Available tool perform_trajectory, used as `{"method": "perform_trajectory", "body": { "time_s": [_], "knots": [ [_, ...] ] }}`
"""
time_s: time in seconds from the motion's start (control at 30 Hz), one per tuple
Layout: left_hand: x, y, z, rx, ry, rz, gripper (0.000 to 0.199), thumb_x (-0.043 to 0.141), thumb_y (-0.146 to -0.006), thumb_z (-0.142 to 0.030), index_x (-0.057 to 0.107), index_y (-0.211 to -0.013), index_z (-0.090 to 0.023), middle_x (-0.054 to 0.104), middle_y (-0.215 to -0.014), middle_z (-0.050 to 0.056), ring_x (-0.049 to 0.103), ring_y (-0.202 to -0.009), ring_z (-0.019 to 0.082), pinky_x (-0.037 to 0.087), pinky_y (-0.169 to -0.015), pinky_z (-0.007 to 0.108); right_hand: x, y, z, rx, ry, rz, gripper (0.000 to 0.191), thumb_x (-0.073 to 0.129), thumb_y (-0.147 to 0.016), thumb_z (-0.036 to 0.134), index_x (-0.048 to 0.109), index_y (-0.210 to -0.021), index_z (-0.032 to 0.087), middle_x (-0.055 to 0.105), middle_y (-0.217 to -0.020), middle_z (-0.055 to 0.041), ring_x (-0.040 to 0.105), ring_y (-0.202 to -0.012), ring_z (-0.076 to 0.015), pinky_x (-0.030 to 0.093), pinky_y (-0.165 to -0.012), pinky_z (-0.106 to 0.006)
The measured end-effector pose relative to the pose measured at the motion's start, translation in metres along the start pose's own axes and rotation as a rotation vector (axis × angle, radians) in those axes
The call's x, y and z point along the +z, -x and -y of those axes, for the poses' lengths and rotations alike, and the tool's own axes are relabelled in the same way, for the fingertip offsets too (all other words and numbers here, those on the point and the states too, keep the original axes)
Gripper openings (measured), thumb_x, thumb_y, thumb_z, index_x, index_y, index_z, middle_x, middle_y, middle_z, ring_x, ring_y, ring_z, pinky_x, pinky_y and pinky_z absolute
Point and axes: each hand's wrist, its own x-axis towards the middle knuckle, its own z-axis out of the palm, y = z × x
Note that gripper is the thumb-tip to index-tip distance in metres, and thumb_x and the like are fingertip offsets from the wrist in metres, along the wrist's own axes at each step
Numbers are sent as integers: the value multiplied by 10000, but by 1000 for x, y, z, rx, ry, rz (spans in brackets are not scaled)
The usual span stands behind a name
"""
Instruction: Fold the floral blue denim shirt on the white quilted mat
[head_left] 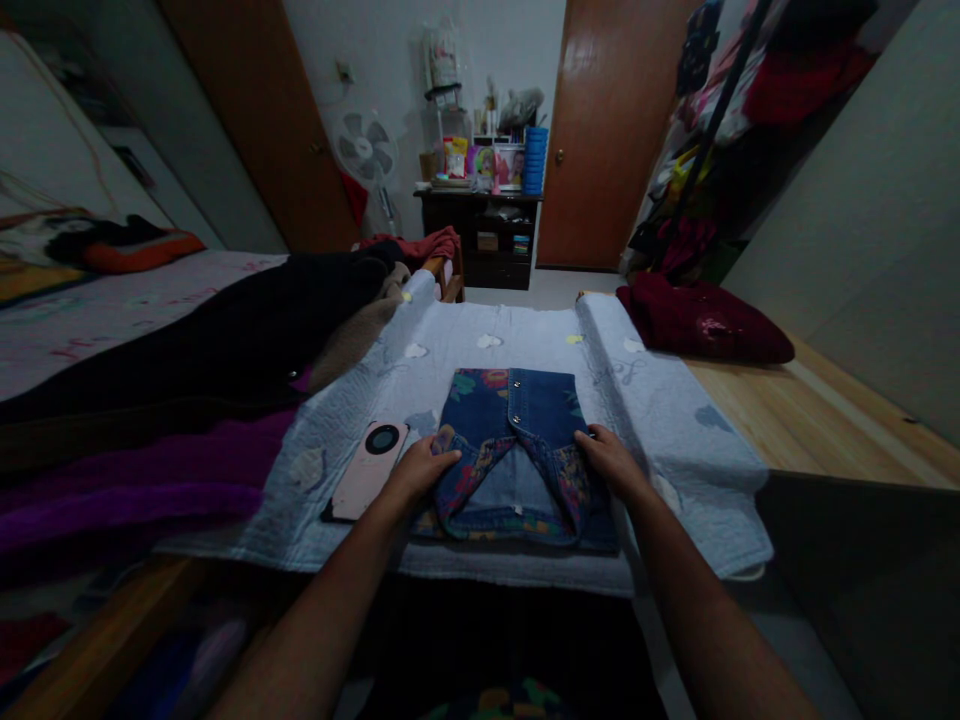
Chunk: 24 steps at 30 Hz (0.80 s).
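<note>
A folded denim jacket (544, 400) with a floral print and metal buttons lies in front of me, its collar toward me. My left hand (421, 468) grips its left edge, thumb on top and the other fingers mostly hidden. At the opposite edge, my right hand (606, 458) pinches the denim between thumb and fingers. Under the jacket spreads a pale blue quilted cloth (480, 330) with small cloud-like shapes. A pink phone (369, 468) with a round black camera ring rests on the cloth, just left of my left hand.
Dark clothes (225, 320) and a purple blanket (165, 480) cover the bed on the left. A folded maroon garment (705, 320) sits on the wooden surface (825, 420) at right. Farther back stand a fan (366, 148), a dark cabinet (480, 235) and a wooden door (607, 130).
</note>
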Motion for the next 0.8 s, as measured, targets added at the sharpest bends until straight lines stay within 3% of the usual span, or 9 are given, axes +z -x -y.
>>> {"method": "perform_trajectory", "body": {
  "time_s": [0.23, 0.53, 0.8],
  "knots": [
    [10, 3, -5, 80, -3, 48, 511, 753, -650, -310, 631, -1120, -149, 730, -1037, 79, 684, -957, 267, 541, -849, 379, 1, -5, -2, 143, -275, 83, 341, 579, -817, 349, 607, -1098, 158, 728, -997, -85, 692, -835, -200, 518, -656, -257],
    [0, 8, -12, -262, 275, 97, 312, 699, -714, -232, 643, -1009, -146, 745, -808, 64, 703, -676, 205, 577, -682, 327, 0, -5, 8, 146, -329, 122, 308, 592, -810, 338, 618, -1073, 179, 730, -1042, -92, 699, -871, -209, 545, -692, -273],
    [4, 14, -14, -237, 347, 128, 393, 710, -721, -195, 624, -1103, -161, 757, -949, 77, 730, -828, 234, 588, -776, 356, 3, -12, -2, 114, -306, 135, 268, 589, -806, 332, 657, -1014, 177, 748, -968, -71, 706, -830, -207, 546, -683, -276]
  ]
}}
